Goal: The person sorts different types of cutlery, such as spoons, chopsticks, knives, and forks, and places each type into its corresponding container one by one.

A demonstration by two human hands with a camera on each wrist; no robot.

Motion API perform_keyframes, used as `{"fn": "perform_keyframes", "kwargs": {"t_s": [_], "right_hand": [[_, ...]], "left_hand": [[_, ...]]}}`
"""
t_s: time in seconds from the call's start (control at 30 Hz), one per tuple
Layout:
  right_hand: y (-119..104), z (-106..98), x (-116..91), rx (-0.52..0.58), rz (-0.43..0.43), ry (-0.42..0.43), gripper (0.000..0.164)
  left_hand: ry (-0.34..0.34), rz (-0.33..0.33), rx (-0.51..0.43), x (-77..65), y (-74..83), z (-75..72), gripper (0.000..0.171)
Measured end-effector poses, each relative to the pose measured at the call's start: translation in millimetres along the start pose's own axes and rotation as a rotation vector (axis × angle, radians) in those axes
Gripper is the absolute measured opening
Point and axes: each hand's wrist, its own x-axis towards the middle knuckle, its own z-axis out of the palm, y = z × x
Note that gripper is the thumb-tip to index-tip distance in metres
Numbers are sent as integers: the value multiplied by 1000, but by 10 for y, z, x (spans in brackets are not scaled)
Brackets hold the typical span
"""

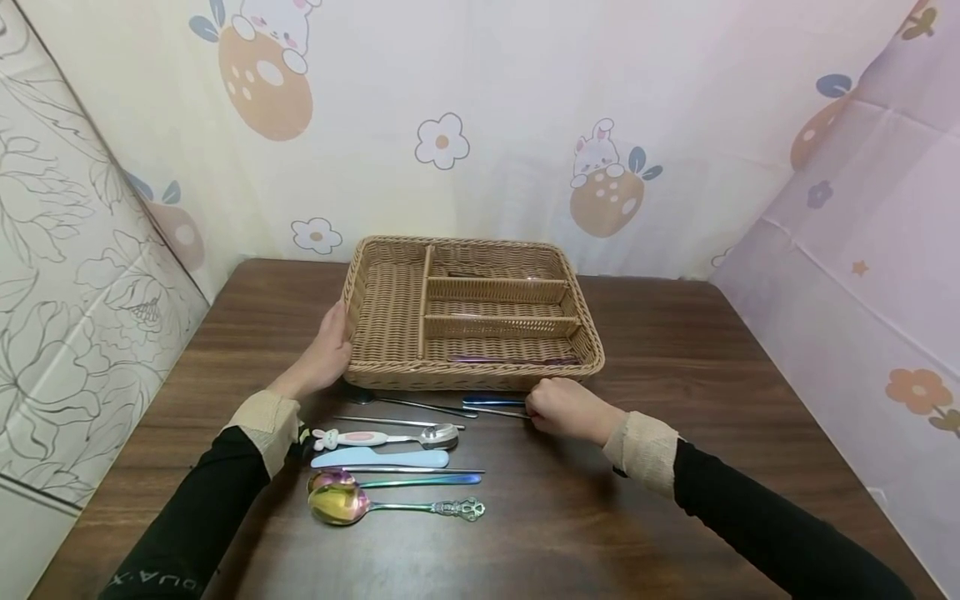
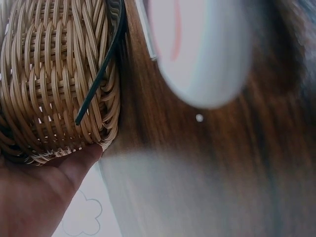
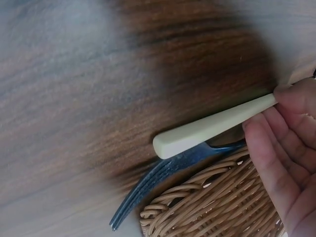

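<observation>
My left hand [image 1: 326, 352] holds the left front corner of a wicker basket [image 1: 472, 379]. In the left wrist view its thumb [image 2: 81, 163] lies at the basket's edge; the other fingers are hidden. My right hand [image 1: 566, 408] pinches a cream-handled utensil [image 3: 212, 126] low over the table, just in front of the basket's right front corner. A thin metal part of it points left in the head view; its kind cannot be told. A blue fork [image 3: 173, 165] lies beside it, along the basket's front. Near my left hand is a dark spoon [image 1: 361, 397].
Several utensils lie in front: a silver stick [image 1: 397, 422], a rabbit-handled spoon [image 1: 438, 436], a light blue knife [image 1: 378, 458] and a gold iridescent spoon [image 1: 337, 505]. Dividers [image 1: 502, 325] split the basket; a purple utensil [image 1: 517, 360] lies in its front compartment. A curtain [image 1: 510, 100] hangs behind the table.
</observation>
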Motion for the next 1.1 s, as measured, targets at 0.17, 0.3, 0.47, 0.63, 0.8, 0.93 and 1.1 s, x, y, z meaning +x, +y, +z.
{"fn": "perform_keyframes", "kwargs": {"t_s": [0.17, 0.3, 0.47, 0.63, 0.8, 0.93, 1.1], "right_hand": [[-31, -4, -4, 2, 19, -9, 40], [-35, -15, -10, 3, 41, -18, 41], [-26, -59, -24, 12, 60, -20, 40], [-13, -155, -35, 25, 63, -12, 39], [-11, -277, -25, 22, 42, -2, 37], [-6, -392, -12, 22, 32, -5, 37], [-10, -566, 18, 30, 33, -18, 31]], "left_hand": [[0, -8, -5, -6, -1, 1, 74], [-2, -16, -3, -12, 2, 1, 73], [-3, -19, 7, -11, 3, -3, 74], [3, -16, 9, -5, -2, -2, 74], [5, -14, -5, -3, 7, 0, 74], [3, -9, -12, -3, 7, -3, 74], [4, -5, -24, -6, -1, -1, 74]]}}
